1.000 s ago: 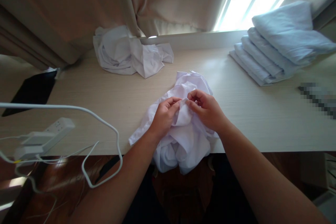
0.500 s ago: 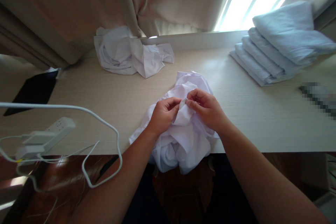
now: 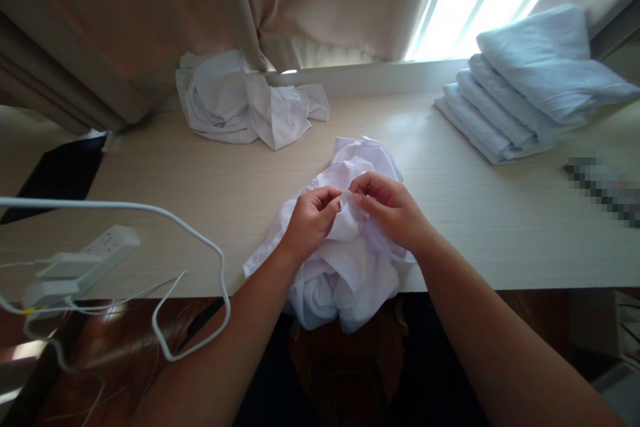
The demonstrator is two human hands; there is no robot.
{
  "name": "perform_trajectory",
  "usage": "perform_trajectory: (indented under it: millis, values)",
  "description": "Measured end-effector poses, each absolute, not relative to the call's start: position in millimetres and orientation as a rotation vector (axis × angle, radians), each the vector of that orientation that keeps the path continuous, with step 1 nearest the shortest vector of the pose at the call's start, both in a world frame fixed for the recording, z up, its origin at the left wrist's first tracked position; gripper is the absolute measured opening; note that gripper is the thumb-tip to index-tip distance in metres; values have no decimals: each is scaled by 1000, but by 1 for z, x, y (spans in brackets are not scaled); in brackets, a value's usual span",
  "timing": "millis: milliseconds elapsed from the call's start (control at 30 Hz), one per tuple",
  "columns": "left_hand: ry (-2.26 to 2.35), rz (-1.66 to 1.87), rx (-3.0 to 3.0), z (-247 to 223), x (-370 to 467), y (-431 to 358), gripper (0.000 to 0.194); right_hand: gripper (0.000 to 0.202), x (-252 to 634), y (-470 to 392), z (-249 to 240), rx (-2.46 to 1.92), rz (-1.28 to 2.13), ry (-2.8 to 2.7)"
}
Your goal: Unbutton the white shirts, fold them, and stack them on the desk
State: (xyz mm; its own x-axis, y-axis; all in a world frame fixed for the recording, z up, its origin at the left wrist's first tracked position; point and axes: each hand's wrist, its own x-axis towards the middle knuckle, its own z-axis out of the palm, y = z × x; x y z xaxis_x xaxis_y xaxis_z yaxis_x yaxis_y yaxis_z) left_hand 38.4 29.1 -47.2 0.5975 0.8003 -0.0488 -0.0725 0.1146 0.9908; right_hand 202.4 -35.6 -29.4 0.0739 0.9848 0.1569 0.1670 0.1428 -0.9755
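A crumpled white garment [image 3: 350, 267], which looks like a shirt, lies bunched at the table's front edge, its lower part hanging over. My left hand [image 3: 313, 217] pinches a raised fold of it between thumb and fingertips. Just to the right, my right hand [image 3: 387, 203] grips the same fold, thumb and forefinger nearly meeting the left fingertips. Whatever detail of the cloth sits between the fingertips is too small and covered to make out.
Another rumpled white cloth [image 3: 250, 100] lies at the back of the table [image 3: 450, 227]. Folded white cloths are stacked [image 3: 530, 93] at the back right, near a blurred-out object [image 3: 607, 190]. A power strip [image 3: 107, 247] and a white cable [image 3: 190, 227] occupy the left, with a black flat item [image 3: 60, 170] behind.
My fingers have shifted slightly on the pinched fold, the right fingertips moving a little left over it. The garment stays in place; the view has moved slightly.
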Motion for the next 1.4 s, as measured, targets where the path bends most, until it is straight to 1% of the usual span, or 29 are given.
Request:
perform_trajectory:
  millis: [233,367,533,767,933,1167,1400]
  values:
    - [651,676,1146,-44,40,31,31,25,205,-35,-29,-1216,857,-1227]
    - [536,615,1186,-38,40,30,40,24,204,-37,-25,-1194,807,-1237]
    - [529,540,1264,-37,37,32,34,25,205,-39,-22,-1187,779,-1253]
    - [516,538,1210,-37,39,26,39,20,203,-41,-21,-1173,792,-1280]
    - [509,571,1236,-38,40,25,31,17,201,-41,-20,-1154,785,-1287]
    - [543,602,1282,-35,33,34,25,14,203,-40,-17,-1140,772,-1217]
    - [617,651,1481,-28,26,42,24,21,197,-40,-17,-952,852,-1111]
